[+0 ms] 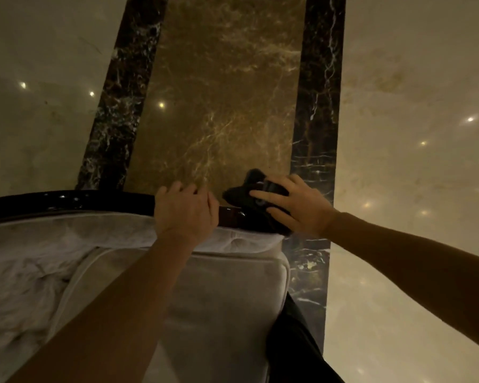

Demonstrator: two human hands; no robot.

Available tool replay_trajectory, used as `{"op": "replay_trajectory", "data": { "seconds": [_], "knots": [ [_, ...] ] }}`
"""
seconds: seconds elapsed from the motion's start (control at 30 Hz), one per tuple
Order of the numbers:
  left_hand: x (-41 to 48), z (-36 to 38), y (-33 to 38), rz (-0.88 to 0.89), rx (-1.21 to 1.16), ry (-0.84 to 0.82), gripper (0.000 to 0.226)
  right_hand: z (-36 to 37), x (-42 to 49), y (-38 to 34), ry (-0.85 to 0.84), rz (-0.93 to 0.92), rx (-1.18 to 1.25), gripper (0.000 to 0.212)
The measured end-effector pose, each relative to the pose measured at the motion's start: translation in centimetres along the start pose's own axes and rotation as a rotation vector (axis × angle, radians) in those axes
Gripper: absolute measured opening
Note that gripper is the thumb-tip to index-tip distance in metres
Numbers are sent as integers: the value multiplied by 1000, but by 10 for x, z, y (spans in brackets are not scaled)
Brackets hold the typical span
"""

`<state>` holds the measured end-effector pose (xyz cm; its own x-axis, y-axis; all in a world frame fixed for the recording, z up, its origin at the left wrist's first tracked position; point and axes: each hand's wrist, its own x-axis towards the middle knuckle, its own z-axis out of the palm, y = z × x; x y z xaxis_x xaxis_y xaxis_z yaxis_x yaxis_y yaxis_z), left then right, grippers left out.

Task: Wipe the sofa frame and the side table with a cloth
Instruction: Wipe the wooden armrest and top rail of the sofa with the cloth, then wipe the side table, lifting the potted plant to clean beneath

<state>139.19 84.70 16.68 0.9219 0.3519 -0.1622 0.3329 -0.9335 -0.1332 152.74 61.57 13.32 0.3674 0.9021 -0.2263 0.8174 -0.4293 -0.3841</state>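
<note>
The sofa's glossy dark wooden frame [67,201] curves along the top of its back, from the left edge to the right corner. My left hand [186,210] grips the frame's top rail with fingers curled over it. Just to its right, my right hand [293,205] presses a dark cloth [241,196] flat onto the frame's end corner, fingers spread over the fabric. Part of the cloth hangs past the frame's far side. The side table is not in view.
Pale upholstered cushions [221,299] and a rumpled light throw [25,272] lie below the frame. Behind the sofa spreads polished marble floor: a brown panel [221,92] with dark veined borders [318,92], beige either side. My dark trouser leg [296,341] stands beside the sofa's right edge.
</note>
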Motion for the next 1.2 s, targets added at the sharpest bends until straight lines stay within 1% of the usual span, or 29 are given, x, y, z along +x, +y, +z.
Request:
{"op": "replay_trajectory", "data": {
  "seconds": [0.07, 0.17, 0.2, 0.27, 0.3, 0.33, 0.37, 0.4, 0.43, 0.47, 0.5, 0.53, 0.57, 0.6, 0.63, 0.67, 0.7, 0.73, 0.77, 0.83, 0.9, 0.93, 1.0, 1.07, 1.1, 1.2],
  "knots": [
    [1, 0, -2, -16, 9, 4, 45, 3, -3, -7, 61, 187, 76, 51],
    [-3, -6, 3, -52, 15, -70, 46, -1, 4, -29, 65, 453, 38, 44],
    [1, -9, 4, -74, 13, -116, 46, -4, 8, -34, 53, 515, 28, 42],
    [3, -21, 8, -137, -27, -292, 47, -18, 8, -40, 0, 600, 20, 40],
    [4, -22, 9, -147, -48, -375, 50, -24, 9, -40, -28, 651, 58, 39],
    [0, -25, 11, -146, -55, -424, 54, -32, 7, -41, -52, 699, 123, 36],
    [-11, -31, 17, -135, -95, -427, 54, -41, 4, -42, -69, 730, 221, 33],
    [-24, -39, 25, -129, -172, -372, 51, -52, 1, -46, -79, 761, 352, 33],
    [-43, -51, 34, -163, -312, -277, 45, -64, -3, -51, -89, 788, 513, 37],
    [-62, -64, 44, -264, -529, -210, 38, -76, -9, -60, -117, 811, 721, 42],
    [-83, -77, 51, -396, -799, -147, 31, -85, -15, -72, -172, 826, 965, 45],
    [-100, -90, 58, -523, -1034, -150, 24, -93, -21, -82, -270, 822, 1197, 48],
    [-119, -101, 62, -650, -1258, -204, 27, -99, -29, -95, -372, 784, 1384, 48],
    [-138, -109, 64, -745, -1440, -293, 39, -101, -38, -107, -452, 741, 1532, 47],
    [-168, -117, 66, -880, -1666, -335, 54, -101, -49, -126, -529, 664, 1598, 45],
    [-191, -122, 67, -988, -1952, -368, 63, -100, -55, -141, -557, 586, 1621, 45],
    [-220, -128, 69, -1044, -2171, -319, 67, -98, -63, -159, -582, 498, 1609, 47],
    [-252, -134, 73, -1060, -2306, -213, 64, -96, -74, -181, -620, 439, 1603, 51],
    [-288, -138, 79, -1090, -2368, -77, 57, -91, -88, -205, -669, 409, 1589, 54],
    [-360, -147, 99, -1193, -2348, 145, 47, -79, -119, -253, -779, 364, 1540, 62],
    [-440, -154, 129, -1322, -2326, 346, 40, -60, -165, -298, -928, 281, 1485, 78],
    [-487, -156, 150, -1380, -2306, 478, 33, -51, -198, -323, -1017, 251, 1453, 80],
    [-566, -158, 194, -1460, -2250, 761, 16, -32, -252, -360, -1123, 151, 1334, 68],
    [-652, -162, 250, -1551, -2132, 1077, 23, -7, -325, -396, -1229, 61, 1225, 60],
    [-678, -163, 270, -1579, -2100, 1162, 26, 5, -346, -403, -1278, 74, 1191, 58],
    [-768, -168, 343, -1716, -2011, 1446, 26, 36, -432, -440, -1576, 68, 947, 56]
  ]
}}
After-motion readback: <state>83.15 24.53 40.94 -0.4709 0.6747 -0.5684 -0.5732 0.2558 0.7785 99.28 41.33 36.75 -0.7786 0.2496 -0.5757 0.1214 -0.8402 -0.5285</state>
